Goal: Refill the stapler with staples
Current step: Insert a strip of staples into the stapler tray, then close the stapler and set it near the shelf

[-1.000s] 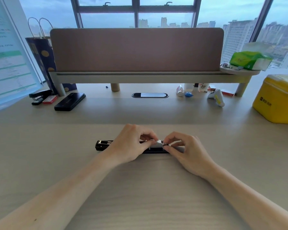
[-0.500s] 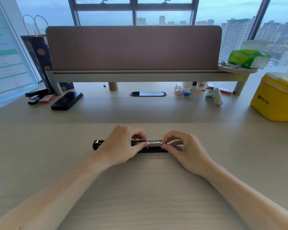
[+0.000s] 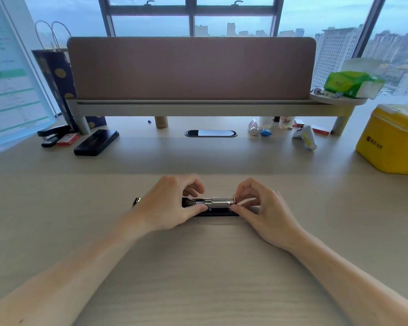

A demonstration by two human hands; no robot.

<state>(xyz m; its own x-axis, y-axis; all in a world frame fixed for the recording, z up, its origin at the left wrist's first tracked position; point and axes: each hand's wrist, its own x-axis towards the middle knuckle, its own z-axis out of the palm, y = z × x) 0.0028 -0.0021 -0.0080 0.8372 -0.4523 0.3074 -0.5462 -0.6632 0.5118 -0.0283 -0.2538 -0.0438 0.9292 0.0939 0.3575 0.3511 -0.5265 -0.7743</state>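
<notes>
1. We see a black stapler lying flat on the pale counter, lengthwise from left to right, with both hands on it.
2. Our left hand covers the stapler's left part; its thumb and forefinger are pinched narrow on the shiny metal staple track, the thumb on the near side.
3. Our right hand meets the stapler's right end, its thumb and forefinger closed narrow on the end of that metal track, the other fingers curled.
4. Between the two hands the metal track lies bare above the black base; we cannot tell whether staples sit in it.
5. A small bit of the stapler's far left end shows just left of the left hand.
6. Well beyond the left hand, at the counter's far left, lie a second black stapler, a red box just beside it, and a flat black case.
7. Well beyond the right hand stands a yellow tin, and on the raised shelf a green tissue pack.
</notes>
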